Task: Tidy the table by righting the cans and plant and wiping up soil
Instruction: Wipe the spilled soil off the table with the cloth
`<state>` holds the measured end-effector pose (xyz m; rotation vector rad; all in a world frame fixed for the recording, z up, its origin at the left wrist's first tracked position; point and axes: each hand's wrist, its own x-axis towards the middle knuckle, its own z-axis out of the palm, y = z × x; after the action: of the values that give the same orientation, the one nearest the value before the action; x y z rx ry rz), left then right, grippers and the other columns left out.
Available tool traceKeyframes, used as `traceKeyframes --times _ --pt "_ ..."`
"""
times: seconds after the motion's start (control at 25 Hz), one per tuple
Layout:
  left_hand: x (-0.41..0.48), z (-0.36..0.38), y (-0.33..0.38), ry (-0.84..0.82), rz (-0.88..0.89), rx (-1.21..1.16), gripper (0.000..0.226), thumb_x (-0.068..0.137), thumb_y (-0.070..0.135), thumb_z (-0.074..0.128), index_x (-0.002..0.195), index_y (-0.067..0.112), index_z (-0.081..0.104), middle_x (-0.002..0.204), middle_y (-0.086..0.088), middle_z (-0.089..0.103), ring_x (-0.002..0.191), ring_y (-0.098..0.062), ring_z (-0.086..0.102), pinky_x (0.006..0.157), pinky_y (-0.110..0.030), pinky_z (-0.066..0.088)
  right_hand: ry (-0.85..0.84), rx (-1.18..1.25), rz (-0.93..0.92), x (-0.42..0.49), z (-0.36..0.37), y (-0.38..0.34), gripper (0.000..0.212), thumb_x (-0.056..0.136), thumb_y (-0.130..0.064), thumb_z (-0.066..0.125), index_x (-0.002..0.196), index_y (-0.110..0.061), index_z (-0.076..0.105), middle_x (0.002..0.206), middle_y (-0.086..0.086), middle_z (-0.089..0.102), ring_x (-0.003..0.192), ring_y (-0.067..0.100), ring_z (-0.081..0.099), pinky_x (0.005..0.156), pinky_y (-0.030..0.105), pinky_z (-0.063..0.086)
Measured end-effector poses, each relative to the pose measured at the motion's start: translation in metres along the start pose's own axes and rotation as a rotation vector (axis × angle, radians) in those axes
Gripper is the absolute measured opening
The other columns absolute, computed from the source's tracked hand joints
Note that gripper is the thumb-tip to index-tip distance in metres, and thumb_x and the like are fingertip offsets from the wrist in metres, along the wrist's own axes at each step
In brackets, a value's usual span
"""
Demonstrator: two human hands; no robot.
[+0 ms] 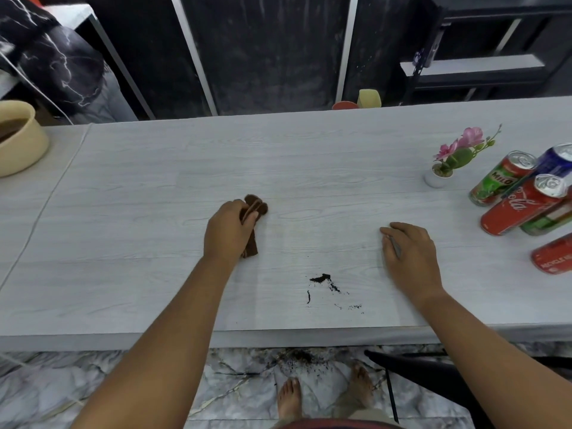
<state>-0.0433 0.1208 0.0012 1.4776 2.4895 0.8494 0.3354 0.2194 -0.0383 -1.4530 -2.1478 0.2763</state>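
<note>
Bench (154,187): pale wood grain.
Left hand (229,230), centre of frame: fingers clamped round a folded brown cloth (255,209).
Right hand (408,255), right of centre: palm down on the bench, fingers loosely apart, holding nothing.
Soil (323,278), lower centre, near the front edge: a dark smear and crumbs.
Plant (445,168) and cans (507,178), right edge: seemingly upright.
Step, as judged: wiping.
Next: carry the cloth down-frame onto the soil and gather it.

Cut off, covered
Rightmost cans (554,257) at three o'clock and bowl (21,144) at ten leave frame; left hand (227,232) covers part of cloth (255,205).
</note>
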Motion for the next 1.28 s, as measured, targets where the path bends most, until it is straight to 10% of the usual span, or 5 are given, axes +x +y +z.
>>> traceKeyframes --times 0.4,0.6,0.84,1.28 --pt "-0.064 0.052 0.078 -0.479 0.453 -0.09 0.048 0.099 0.065 0.061 0.134 0.033 0.068 0.103 0.02 0.053 0.09 -0.006 0.059 0.073 -0.025 0.044 -0.028 0.042 0.046 0.0 -0.004 -0.003 0.025 0.101 -0.01 0.07 0.123 -0.011 0.08 0.132 0.011 0.073 0.128 0.035 0.058 0.11 0.05 0.046" --pt "-0.062 0.015 0.013 -0.127 0.134 -0.127 0.051 0.106 0.061 0.05 0.142 0.029 0.064 0.111 0.012 0.058 0.096 -0.007 0.06 0.082 -0.031 0.055 -0.128 0.254 -0.083 0.016 -0.02 -0.043 0.023 0.097 -0.028 0.078 0.12 -0.024 0.081 0.114 -0.002 0.075 0.116 0.023 0.061 0.104 0.029 0.043" --pt "-0.099 0.004 -0.058 0.078 0.2 0.165 0.042 0.106 0.044 0.056 0.135 0.016 0.069 0.105 -0.003 0.066 0.097 -0.025 0.065 0.083 -0.042 0.055 -0.728 0.109 -0.521 0.036 -0.001 -0.118 0.038 0.098 -0.043 0.076 0.135 -0.036 0.076 0.124 -0.014 0.068 0.117 0.009 0.054 0.1 0.027 0.046" --pt "-0.094 0.009 -0.057 0.113 0.192 0.149 0.036 0.106 0.041 0.057 0.13 0.017 0.07 0.102 -0.001 0.068 0.093 -0.022 0.065 0.079 -0.041 0.055 -0.541 0.152 -0.517 -0.065 -0.021 -0.101 0.032 0.097 -0.019 0.081 0.128 -0.014 0.08 0.106 0.003 0.074 0.095 0.024 0.068 0.079 0.034 0.056"
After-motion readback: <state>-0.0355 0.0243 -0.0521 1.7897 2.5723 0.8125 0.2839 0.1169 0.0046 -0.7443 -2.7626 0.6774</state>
